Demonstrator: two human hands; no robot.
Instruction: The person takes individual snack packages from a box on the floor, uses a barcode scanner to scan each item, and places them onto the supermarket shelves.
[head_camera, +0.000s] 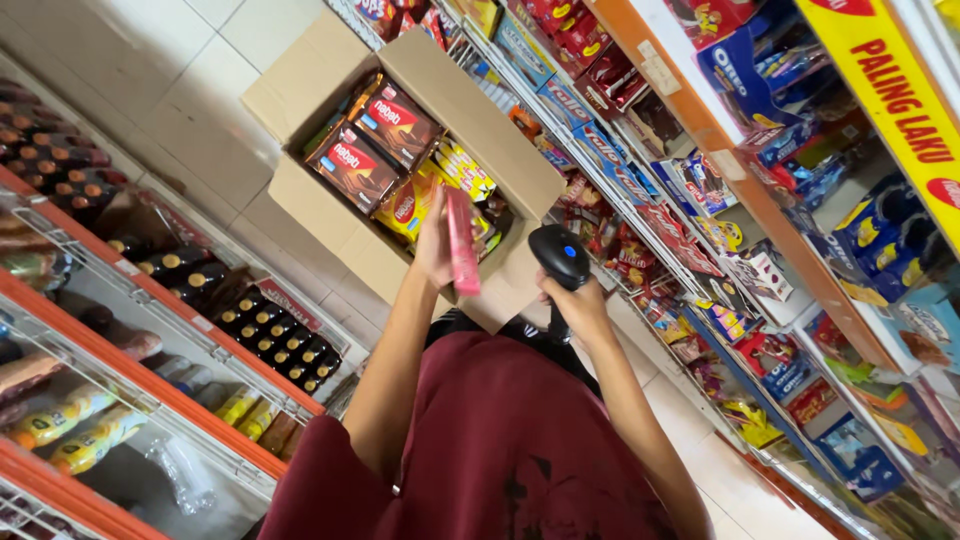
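Pink slim packet (462, 243) stands upright in the left hand (436, 240), near the middle of the frame, just in front of the open cardboard box (478, 120). The fingers are closed around its lower part, so it is firmly grasped. The right hand (580, 305) is clenched on the handle of a black handheld scanner (560, 255), whose head with a small blue light sits just beside the packet, a little to the right of it.

The box lies on the tiled floor (190, 110) in the upper middle of the frame and is filled with brown and yellow snack packs (385, 145). Store shelves (700, 215) with many coloured packages run along the right side, and racks with dark bottles (265, 325) along the left.

I judge the step in hand to be the scanning of the packet. It seems the packet shows its narrow edge toward the scanner, so the next move probably calls for a small turn of the left wrist, to bring the coded face in front of the scanner head.
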